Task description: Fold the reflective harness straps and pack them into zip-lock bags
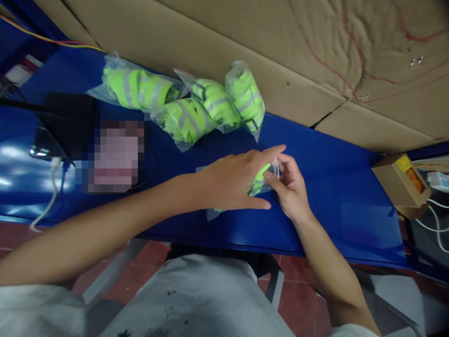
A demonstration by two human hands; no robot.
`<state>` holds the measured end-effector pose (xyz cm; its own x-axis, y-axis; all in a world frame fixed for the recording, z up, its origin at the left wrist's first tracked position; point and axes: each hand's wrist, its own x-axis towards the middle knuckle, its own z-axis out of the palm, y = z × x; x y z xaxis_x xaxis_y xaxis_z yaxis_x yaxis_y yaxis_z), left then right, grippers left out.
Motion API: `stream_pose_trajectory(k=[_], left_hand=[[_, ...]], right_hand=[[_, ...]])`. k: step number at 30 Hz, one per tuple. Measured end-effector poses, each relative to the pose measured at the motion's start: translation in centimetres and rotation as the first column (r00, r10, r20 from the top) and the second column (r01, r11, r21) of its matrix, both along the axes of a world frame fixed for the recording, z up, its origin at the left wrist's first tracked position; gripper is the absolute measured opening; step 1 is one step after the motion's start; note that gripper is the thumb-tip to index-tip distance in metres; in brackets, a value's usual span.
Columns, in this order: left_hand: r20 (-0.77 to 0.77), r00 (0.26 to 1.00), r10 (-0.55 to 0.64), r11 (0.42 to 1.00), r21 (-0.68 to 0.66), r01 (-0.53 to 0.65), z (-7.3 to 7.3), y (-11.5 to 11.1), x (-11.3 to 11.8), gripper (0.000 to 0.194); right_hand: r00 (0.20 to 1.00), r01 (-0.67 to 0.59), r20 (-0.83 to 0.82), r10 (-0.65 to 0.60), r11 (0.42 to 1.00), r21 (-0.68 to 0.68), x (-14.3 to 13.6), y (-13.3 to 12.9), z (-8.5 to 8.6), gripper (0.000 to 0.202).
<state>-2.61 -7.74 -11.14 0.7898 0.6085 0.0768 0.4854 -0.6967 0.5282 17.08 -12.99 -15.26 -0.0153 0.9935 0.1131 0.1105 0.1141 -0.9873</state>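
A clear plastic bag (259, 183) with neon yellow-green material inside lies on the blue table, mostly hidden under my left hand. My left hand (234, 180) rests across the bag, its fingers stretched out and its thumb apart. At the bag's right end, my right hand (289, 184) pinches the clear plastic edge between thumb and fingers. Behind my hands are several similar bags of rolled neon straps with grey reflective stripes: a long one (136, 89) at the left, one in front (187, 121), and one at the right (246, 98) with a black buckle showing.
The blue table (336, 196) backs onto a cardboard-covered panel (280, 79). To the left are a black device (66, 121) with cables and a blurred-out object (115, 157). A small cardboard box (400, 182) stands at the right end, with white cables beyond it.
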Motion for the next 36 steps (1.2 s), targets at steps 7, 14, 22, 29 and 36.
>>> stream_pose_trajectory(k=[7,14,22,29,36], left_hand=[[-0.007,0.997,0.081,0.976,-0.203,-0.081,-1.0,0.4,0.0,0.104],[0.177,0.975,0.136,0.562,-0.824,0.071,-1.1,-0.1,-1.0,0.119],[0.234,0.962,0.141,0.576,-0.81,0.112,-1.5,0.4,-1.4,0.066],[0.295,0.89,0.347,0.578,-0.815,0.045,-2.2,-0.3,-0.6,0.067],[0.319,0.856,0.408,0.512,-0.856,0.076,-2.3,-0.2,-0.8,0.058]], right_hand=[[0.964,-0.263,0.006,0.265,0.96,-0.095,0.6,-0.3,1.5,0.025],[0.93,-0.346,0.105,0.352,0.935,-0.07,0.4,-1.2,3.0,0.023],[0.931,-0.285,0.258,0.257,0.956,0.075,0.9,-1.2,2.8,0.007],[0.927,-0.302,0.199,0.317,0.948,-0.1,1.3,-1.3,2.6,0.023],[0.786,-0.509,0.46,0.413,0.854,0.102,1.6,-0.5,3.2,0.022]])
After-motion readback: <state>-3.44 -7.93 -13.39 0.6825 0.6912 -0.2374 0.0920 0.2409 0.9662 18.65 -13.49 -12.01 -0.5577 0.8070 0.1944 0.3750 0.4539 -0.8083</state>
